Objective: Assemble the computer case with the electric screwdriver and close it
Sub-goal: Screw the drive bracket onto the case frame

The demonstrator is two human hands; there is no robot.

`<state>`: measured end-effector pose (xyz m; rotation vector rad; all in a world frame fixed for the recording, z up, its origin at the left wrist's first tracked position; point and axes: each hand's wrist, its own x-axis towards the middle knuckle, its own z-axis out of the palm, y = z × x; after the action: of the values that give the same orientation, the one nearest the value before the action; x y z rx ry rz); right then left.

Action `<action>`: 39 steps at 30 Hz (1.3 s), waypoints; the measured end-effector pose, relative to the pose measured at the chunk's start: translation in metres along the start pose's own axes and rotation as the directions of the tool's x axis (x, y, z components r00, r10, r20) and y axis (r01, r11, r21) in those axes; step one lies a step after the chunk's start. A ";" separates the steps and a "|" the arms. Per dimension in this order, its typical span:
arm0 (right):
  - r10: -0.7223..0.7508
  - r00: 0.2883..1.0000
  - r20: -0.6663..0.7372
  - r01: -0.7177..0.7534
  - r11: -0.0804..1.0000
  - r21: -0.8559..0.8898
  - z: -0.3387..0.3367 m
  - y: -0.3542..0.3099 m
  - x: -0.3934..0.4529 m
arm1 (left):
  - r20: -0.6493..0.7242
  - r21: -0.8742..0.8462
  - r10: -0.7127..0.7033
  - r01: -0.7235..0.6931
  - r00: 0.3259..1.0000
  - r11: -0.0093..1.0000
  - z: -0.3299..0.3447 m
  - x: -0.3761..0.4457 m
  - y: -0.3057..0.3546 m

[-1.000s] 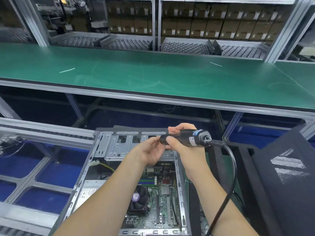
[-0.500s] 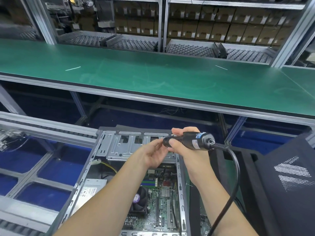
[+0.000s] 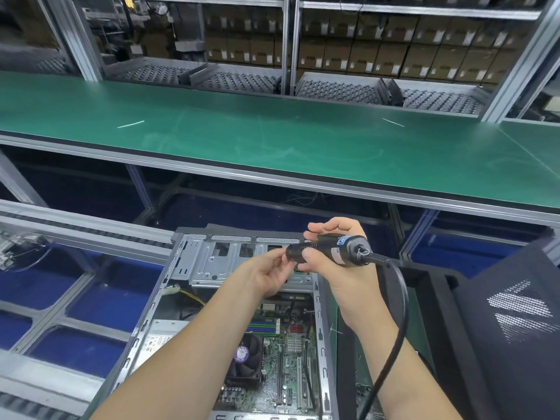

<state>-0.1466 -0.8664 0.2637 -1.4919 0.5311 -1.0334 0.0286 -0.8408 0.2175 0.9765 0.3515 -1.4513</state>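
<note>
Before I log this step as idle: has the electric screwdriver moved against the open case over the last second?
No. The electric screwdriver lies level in the right hand above the computer case drive bay; only the camera shifted.

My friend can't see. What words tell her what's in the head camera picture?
A person's right hand holds a black electric screwdriver sideways above an open computer case, while the left hand touches its tip. A green workbench lies beyond.
</note>
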 end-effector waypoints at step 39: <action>0.095 0.964 -0.248 -0.094 0.995 0.017 -0.013 -0.014 0.020 | 0.100 -0.279 -0.081 0.106 0.992 0.955 -0.099 0.056 -0.030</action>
<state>-0.1500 -0.8870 0.2821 -1.3266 0.7698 -1.1524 0.0433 -0.8009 0.1076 0.6699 0.5316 -1.4760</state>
